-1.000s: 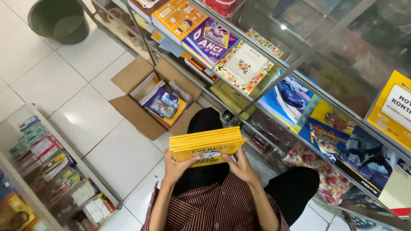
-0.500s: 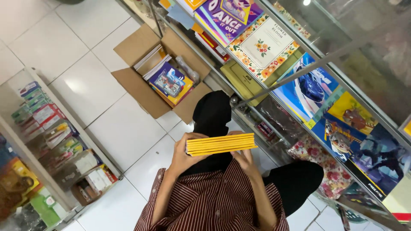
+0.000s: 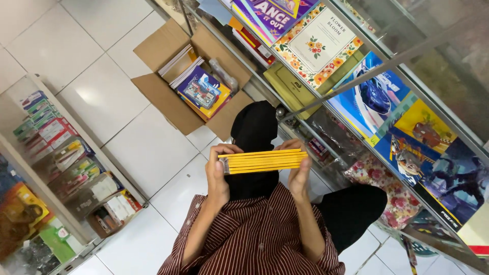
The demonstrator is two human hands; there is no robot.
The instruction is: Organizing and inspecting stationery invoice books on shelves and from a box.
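White glossy floor tiles (image 3: 102, 97) spread under a narrow shop aisle, with a long glass-fronted display case (image 3: 407, 102) of colourful book covers running past the right fingers and a low glass rack of small packaged goods (image 3: 56, 168) well off beyond the left fingers. Ahead of both sets of fingertips, apart from them, sits an open brown cardboard box (image 3: 175, 97) with flat printed booklets stacked inside. Between the two hands, edge-on to the camera and roughly level, is a thin stack of flat yellow booklets (image 3: 262, 161). The left hand (image 3: 218, 173) clamps its near end, fingers (image 3: 226, 150) curled over the top edge and the thumb side underneath; the right hand (image 3: 299, 170) closes round the far end in the same way. To square such a stack well, I judge, both grips should stay even and light enough for the edges to slide flush, with the fingers near the corners so no booklet fans out or slips from the middle
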